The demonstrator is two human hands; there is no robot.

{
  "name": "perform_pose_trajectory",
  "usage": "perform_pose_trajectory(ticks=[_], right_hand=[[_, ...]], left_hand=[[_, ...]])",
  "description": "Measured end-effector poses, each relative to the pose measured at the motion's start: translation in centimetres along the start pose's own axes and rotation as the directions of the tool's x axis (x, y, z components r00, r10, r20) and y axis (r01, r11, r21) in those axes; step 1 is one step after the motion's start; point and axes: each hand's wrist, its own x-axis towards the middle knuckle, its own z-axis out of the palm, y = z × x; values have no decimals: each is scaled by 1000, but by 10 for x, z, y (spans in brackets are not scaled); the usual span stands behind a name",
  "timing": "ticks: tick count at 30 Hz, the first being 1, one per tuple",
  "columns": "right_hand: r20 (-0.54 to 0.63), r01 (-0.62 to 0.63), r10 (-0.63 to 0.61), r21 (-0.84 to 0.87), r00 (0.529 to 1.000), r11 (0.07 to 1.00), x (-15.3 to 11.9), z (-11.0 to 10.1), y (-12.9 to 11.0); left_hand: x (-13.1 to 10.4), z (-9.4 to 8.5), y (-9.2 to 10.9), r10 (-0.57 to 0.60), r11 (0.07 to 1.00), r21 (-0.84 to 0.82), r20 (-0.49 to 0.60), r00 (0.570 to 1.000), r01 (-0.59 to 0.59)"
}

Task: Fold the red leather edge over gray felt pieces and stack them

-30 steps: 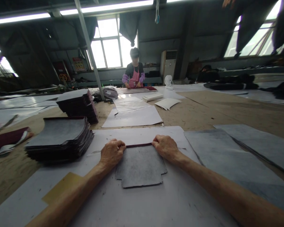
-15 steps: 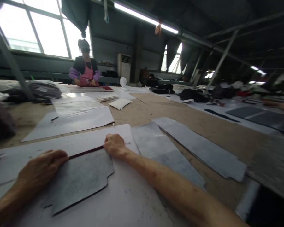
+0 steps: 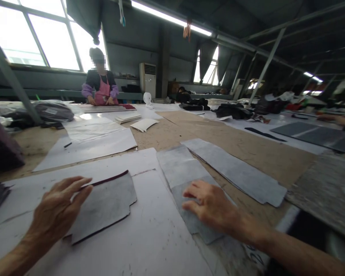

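Observation:
A grey sheet piece (image 3: 107, 205) with notched corners and a dark red folded strip along its far edge lies on white paper (image 3: 158, 245). My left hand (image 3: 57, 209) rests over its left end, thumb and fingers apart near the strip. To the right, my right hand (image 3: 215, 207) hovers over or touches another grey piece (image 3: 178, 165); its fingers are curved and parted, with nothing seen between them. Whether the fingertips touch that piece is hard to tell. Further right is a stack of long grey pieces (image 3: 235, 170), notched at the near end.
Across the table a person in a pink apron (image 3: 102, 92) works with both hands low. White sheets (image 3: 86, 151), pale stacked pieces (image 3: 143, 124) and a small white fan (image 3: 147, 98) stand or lie ahead. A slanted metal post (image 3: 14, 73) rises at left. Another person's arm (image 3: 337, 119) shows at far right.
My right hand has left the strip's right end and moved right, over the other grey piece. My left hand's fingers have spread from their pinch on the strip.

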Motion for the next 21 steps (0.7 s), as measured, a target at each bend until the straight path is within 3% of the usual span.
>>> perform_pose_trajectory(ticks=[4, 7, 9, 15, 21], right_hand=[[15, -107, 107, 75, 994, 991, -29, 5, 18], [12, -104, 103, 145, 995, 984, -24, 13, 25], [13, -53, 52, 164, 999, 985, -18, 17, 27], [-23, 33, -28, 224, 999, 974, -15, 22, 32], [-7, -63, 70, 344, 998, 937, -14, 17, 34]], left_hand=[[-16, 9, 81, 155, 955, -267, 76, 985, -130], [-27, 19, 131, 239, 900, -410, 180, 954, -148], [-31, 25, 154, 271, 876, -462, 236, 933, -137], [-33, 27, 182, 402, 850, -468, 286, 869, -239], [-26, 32, 196, 486, 843, -426, 338, 806, -329]])
